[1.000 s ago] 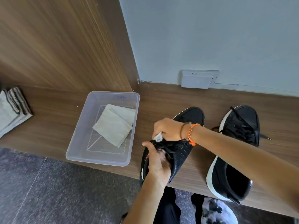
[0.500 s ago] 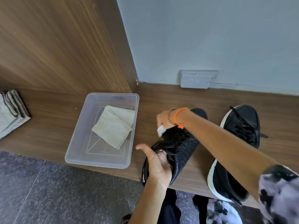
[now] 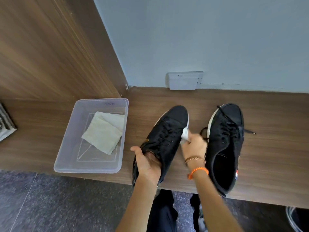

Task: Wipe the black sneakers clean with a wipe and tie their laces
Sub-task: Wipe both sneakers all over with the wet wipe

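Note:
Two black sneakers with white soles lie on the wooden bench. My left hand (image 3: 148, 163) grips the heel opening of the left sneaker (image 3: 167, 133), whose toe points away from me. My right hand (image 3: 194, 145) holds a small white wipe (image 3: 185, 135) pressed against that sneaker's right side, near the sole edge. The right sneaker (image 3: 225, 144) rests beside it, untouched, with its black laces loose and trailing onto the bench.
A clear plastic bin (image 3: 66, 148) with folded white wipes (image 3: 104, 132) stands left of the sneakers. Folded cloths (image 3: 5, 124) lie at the far left edge. A white wall socket (image 3: 184, 80) sits on the wall behind. The bench's front edge runs under my wrists.
My right hand has moved with the wipe from the left sneaker's left side over to its right side. The sneaker now lies flatter, toe forward.

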`<state>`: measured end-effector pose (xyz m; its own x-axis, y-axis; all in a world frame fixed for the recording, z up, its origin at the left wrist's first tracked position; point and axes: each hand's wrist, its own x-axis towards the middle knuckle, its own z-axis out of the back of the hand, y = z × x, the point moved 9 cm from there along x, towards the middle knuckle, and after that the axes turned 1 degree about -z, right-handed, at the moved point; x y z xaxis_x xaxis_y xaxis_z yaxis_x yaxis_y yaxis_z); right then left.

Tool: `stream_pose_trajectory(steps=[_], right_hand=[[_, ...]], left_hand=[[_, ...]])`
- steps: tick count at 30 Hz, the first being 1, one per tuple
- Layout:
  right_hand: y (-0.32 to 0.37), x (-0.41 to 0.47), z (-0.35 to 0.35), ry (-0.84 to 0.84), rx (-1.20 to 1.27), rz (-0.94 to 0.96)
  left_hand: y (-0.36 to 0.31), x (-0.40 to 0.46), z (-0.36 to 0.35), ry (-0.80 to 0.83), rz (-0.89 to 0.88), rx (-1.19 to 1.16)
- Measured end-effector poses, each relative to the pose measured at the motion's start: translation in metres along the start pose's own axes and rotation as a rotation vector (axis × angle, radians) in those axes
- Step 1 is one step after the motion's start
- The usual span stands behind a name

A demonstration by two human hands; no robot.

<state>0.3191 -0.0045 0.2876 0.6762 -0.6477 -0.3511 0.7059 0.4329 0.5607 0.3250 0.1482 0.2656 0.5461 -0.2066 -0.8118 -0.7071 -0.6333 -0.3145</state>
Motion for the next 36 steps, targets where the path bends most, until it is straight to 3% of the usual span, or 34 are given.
stream_pose_trajectory(steps=[6, 12, 16, 20, 22, 26, 30, 32, 36], right_hand=[[-0.009, -0.055, -0.043, 0.062, 0.416, -0.180], [-0.045, -0.115, -0.080, 0.199, 0.395, -0.280], [-0.034, -0.168, -0.126, 0.478, 0.289, -0.198], [-0.035, -0.171, -0.106, 0.399, 0.439, -0.334], [-0.041, -0.158, -0.084, 0.349, 0.499, -0.323], [-0.057, -0.134, -0.036, 0.205, 0.725, -0.362], [-0.047, -0.133, -0.007, 0.251, 1.150, -0.406], [-0.046, -0.136, 0.009, 0.237, 1.194, -0.372], [-0.064, -0.135, 0.047, 0.123, 1.201, -0.320]], left_hand=[[-0.017, -0.003, -0.003, -0.083, -0.149, -0.144], [-0.014, -0.004, -0.003, -0.081, -0.141, -0.166], [-0.013, -0.007, -0.003, -0.116, -0.145, -0.168], [-0.013, -0.004, 0.004, -0.103, -0.080, -0.079], [-0.015, -0.011, 0.004, -0.114, -0.084, 0.146], [-0.030, -0.047, -0.010, -0.182, -0.253, 1.253], [-0.020, -0.061, -0.010, -0.058, -0.423, 2.012], [-0.022, -0.067, -0.008, -0.094, -0.514, 2.139], [-0.020, -0.072, -0.017, -0.112, -0.631, 1.947]])
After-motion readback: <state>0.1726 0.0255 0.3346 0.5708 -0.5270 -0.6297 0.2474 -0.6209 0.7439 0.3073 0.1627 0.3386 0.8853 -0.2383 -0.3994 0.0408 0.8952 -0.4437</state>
